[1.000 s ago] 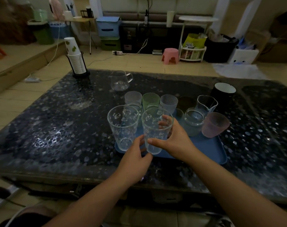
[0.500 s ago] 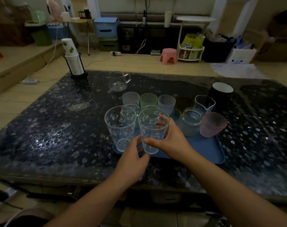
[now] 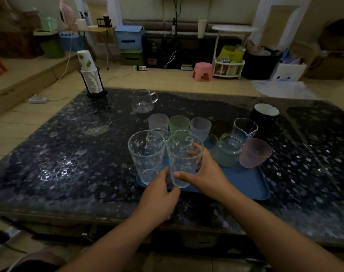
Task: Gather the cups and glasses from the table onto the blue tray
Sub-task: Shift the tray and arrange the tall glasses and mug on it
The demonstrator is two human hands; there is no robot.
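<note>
A blue tray [image 3: 243, 183] lies on the dark pebbled table [image 3: 69, 154]. My right hand [image 3: 206, 171] is wrapped around a tall clear printed glass [image 3: 184, 154] at the tray's near left part. My left hand [image 3: 159, 195] touches that glass's base with its fingertips. A matching tall glass [image 3: 145, 152] stands just to its left on the tray. Behind are frosted cups: white [image 3: 158, 120], green [image 3: 179, 123], grey [image 3: 200, 126], a pink cup [image 3: 254, 153], a glass jar [image 3: 229, 149] and a small clear pitcher [image 3: 244, 127].
A clear glass jug [image 3: 143, 101] stands off the tray at the table's back. A black mug with white inside [image 3: 264, 116] stands at the right, beyond the tray. A stack of paper cups in a black holder [image 3: 90, 75] occupies the far left corner.
The hands and the tall glass have barely shifted; the left fingertips sit slightly closer under the glass base. The view has moved a little.
</note>
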